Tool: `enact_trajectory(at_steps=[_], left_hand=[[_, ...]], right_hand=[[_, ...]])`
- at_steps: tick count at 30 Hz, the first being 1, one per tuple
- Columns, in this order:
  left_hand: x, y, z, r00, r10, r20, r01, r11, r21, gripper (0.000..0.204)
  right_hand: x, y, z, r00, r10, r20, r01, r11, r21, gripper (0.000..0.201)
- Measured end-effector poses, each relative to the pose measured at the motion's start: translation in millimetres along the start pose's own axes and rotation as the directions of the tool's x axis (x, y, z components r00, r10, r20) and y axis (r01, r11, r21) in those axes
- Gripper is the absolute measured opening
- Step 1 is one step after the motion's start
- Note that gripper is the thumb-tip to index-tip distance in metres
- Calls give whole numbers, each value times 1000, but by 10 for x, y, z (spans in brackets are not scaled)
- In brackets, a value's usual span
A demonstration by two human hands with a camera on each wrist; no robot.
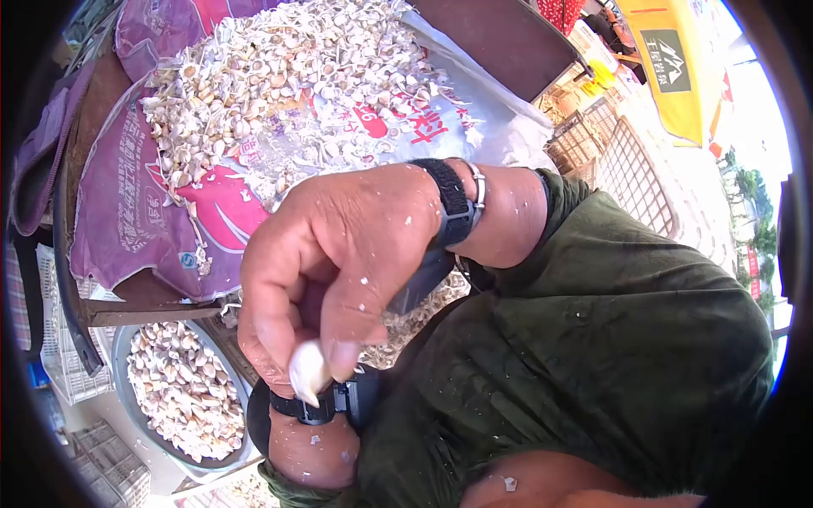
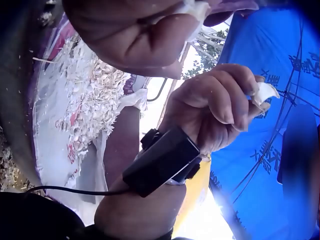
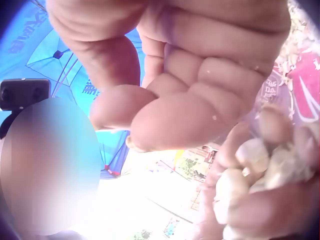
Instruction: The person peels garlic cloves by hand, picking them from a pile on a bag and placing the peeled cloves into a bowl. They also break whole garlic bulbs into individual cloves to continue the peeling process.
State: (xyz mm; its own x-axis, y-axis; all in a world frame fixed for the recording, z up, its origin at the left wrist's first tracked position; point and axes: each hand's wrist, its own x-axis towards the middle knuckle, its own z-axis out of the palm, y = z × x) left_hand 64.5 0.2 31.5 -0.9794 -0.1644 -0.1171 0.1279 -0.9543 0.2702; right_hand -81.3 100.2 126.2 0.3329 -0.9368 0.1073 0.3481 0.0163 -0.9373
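Note:
My right hand (image 1: 356, 229) crosses the middle of the head view and pinches a pale garlic clove (image 1: 308, 372) between thumb and finger. In the left wrist view that clove sticks out from the fingertips. My left hand (image 3: 272, 210) curls around several whitish garlic cloves (image 3: 252, 155), seen at the lower right of the right wrist view. From the head, most of the left hand is hidden behind the right one; its strapped wrist (image 1: 292, 408) shows below. Bits of dry peel cling to both hands and forearms.
A heap of garlic cloves (image 1: 279, 85) and peel covers a purple printed sack (image 1: 118, 203) ahead. A grey basin (image 1: 125, 398) full of cloves stands at lower left. Plastic crates (image 1: 648, 173) stand at right. A blue canopy (image 2: 250, 55) hangs overhead. Peel dots the dark green clothing (image 1: 593, 339).

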Motion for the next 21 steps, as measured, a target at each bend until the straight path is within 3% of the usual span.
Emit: enact_trajectory(at_steps=[1, 2, 5, 6, 7, 9, 11, 21], left_hand=[[-69, 61, -3, 999, 47, 4, -47, 999, -4, 35], [-156, 134, -22, 995, 95, 5, -95, 995, -8, 34], [-461, 399, -124, 972, 234, 8, -233, 972, -19, 32], [-591, 520, -191, 952, 298, -64, -299, 954, -5, 32], [-742, 677, -297, 923, 361, -136, -363, 932, 11, 31], [-1066, 1152, -706, 900, 412, -145, -416, 909, -1, 40], [-1227, 1391, -616, 718, 525, -456, -550, 830, 90, 44], [-1548, 1192, -607, 669, 596, -444, -512, 803, 305, 44]], right_hand=[[10, -42, 223, 990, -109, 91, 114, 992, -53, 22], [12, -95, 447, 975, -134, 175, 134, 991, 11, 15], [-27, -93, 569, 974, -134, 181, 142, 989, -34, 15], [-42, -96, 608, 975, -129, 182, 142, 988, -60, 15], [-55, -99, 643, 975, -123, 183, 140, 986, -85, 14], [-89, -98, 714, 978, -114, 178, 138, 981, -134, 14], [-120, -83, 779, 980, -107, 169, 137, 975, -176, 14], [-309, -102, 901, 994, -68, 90, 99, 907, -410, 14]])
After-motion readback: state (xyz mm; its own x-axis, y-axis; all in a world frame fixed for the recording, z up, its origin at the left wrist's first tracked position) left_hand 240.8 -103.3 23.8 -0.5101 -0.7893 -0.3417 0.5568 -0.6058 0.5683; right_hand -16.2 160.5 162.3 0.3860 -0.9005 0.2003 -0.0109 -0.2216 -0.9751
